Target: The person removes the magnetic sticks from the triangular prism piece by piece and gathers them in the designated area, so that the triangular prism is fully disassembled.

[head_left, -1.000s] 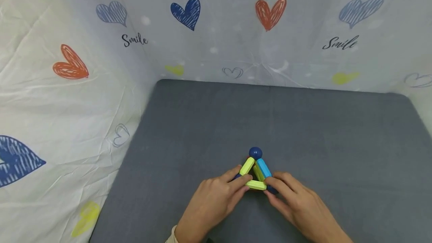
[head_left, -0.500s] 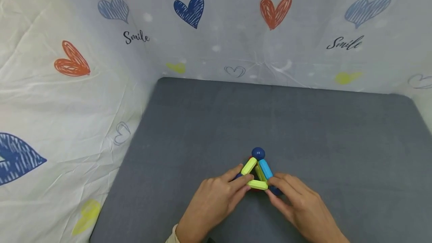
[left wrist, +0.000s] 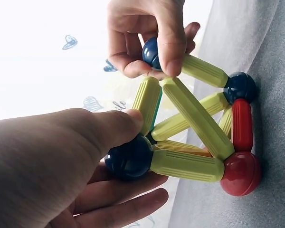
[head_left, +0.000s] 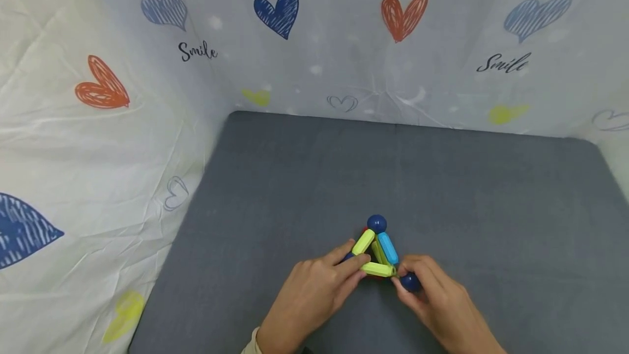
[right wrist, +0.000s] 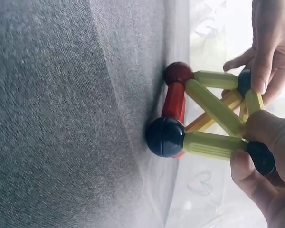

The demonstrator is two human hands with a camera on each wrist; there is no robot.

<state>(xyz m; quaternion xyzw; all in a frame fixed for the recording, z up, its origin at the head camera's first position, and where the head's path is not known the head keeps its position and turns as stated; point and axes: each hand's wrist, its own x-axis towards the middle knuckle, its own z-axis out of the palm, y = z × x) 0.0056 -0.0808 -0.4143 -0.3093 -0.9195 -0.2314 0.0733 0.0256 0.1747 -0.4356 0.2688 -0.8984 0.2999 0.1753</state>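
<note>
Left hand (head_left: 314,294) grips frame (head_left: 364,243); far table edge (head_left: 393,125) distant.

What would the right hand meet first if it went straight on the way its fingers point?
The right hand, pinching a navy ball, would probably meet the front yellow-green rod first, though depth there is unclear.

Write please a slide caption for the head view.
Left grip holds a stick-and-ball frame on the gray tabletop; right grip holds a blue ball near one corner.
</note>
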